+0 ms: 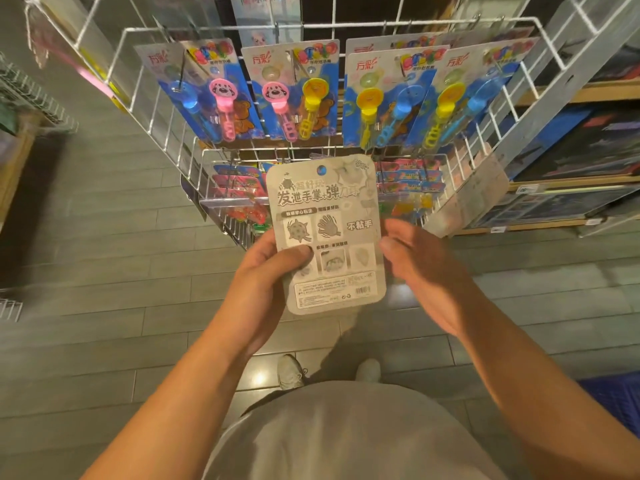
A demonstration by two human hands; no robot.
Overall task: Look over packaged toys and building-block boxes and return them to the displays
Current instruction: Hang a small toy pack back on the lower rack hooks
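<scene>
Toy card [327, 233], back side under inspection: left hand [266, 282] gripped it, right hand [420, 271] hovered slack beside; return to rack [242, 32] outstanding.

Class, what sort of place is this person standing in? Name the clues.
Most likely a toy shop aisle: carded bubble wands hang on a white wire rack, and boxed goods fill the shelves alongside.
</scene>
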